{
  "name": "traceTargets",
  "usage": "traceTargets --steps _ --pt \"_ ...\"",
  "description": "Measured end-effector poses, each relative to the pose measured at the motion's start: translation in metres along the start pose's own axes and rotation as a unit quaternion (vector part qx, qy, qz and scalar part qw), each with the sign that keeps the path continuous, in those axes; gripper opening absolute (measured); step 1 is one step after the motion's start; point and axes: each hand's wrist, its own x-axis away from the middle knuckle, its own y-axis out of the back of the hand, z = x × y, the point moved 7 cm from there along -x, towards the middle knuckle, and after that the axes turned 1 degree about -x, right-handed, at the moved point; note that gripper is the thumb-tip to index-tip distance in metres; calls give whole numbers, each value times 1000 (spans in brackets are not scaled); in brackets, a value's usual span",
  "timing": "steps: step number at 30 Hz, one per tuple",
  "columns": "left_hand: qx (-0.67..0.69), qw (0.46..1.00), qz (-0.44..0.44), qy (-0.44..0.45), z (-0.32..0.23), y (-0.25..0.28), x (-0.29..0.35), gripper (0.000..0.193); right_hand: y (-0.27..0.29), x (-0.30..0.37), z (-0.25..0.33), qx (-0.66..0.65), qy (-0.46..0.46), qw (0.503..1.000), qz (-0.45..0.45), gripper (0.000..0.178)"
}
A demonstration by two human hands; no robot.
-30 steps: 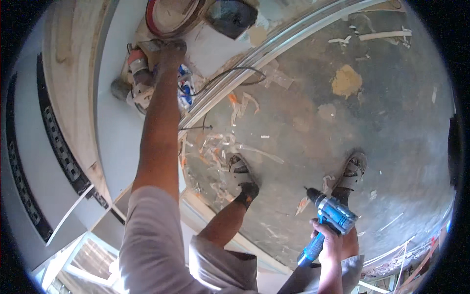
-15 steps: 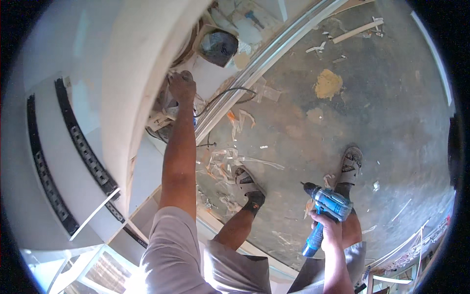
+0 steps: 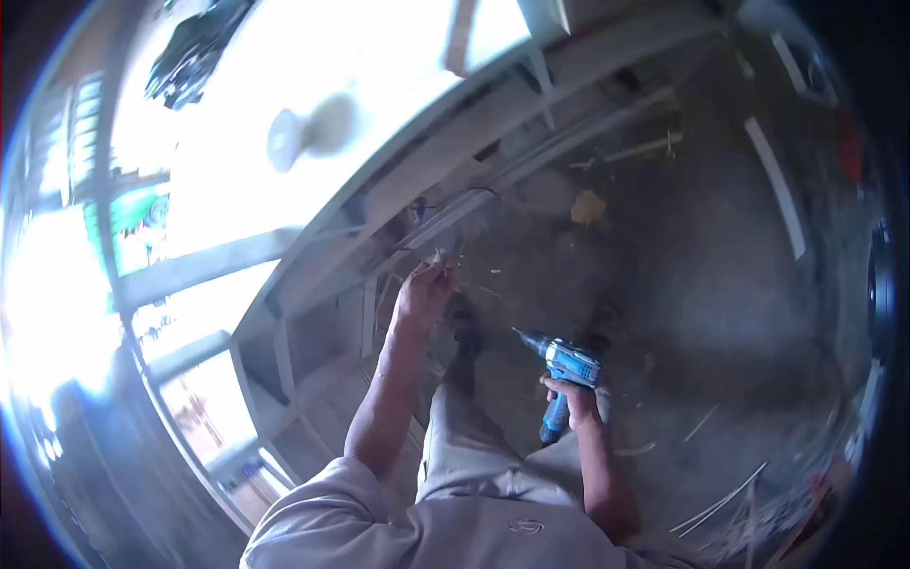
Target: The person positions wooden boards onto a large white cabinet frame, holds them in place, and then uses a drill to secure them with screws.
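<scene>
My right hand is wrapped round the grip of a blue cordless drill, held in front of my thigh with its black chuck and thin bit pointing up and left. My left hand is raised in front of me, its fingers pinched together. A tiny pale bit shows at those fingertips, too small and blurred to name. Behind that hand runs the pale rail along the floor, with a dark cable looping over it.
A pale frame with cross members stands along my left, with glaring daylight beyond. On the dim floor lie a yellowish patch, a wooden strip, a long white strip and thin sticks at the lower right.
My left hand has come out of the cluttered space behind the rail, back toward me. The view has tilted up, bringing in the bright opening. The drill stays in my right hand.
</scene>
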Motion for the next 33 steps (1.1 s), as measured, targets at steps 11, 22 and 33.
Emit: traceTargets --steps 11,22,33 --pt "174 954 -95 -225 -72 -78 304 14 -165 219 178 136 146 935 292 31" --pt "290 842 -232 -391 -27 -178 398 19 -197 262 227 209 -52 852 477 45" --pt "350 657 -353 -567 15 -258 419 14 -238 262 288 403 -122 657 626 44"
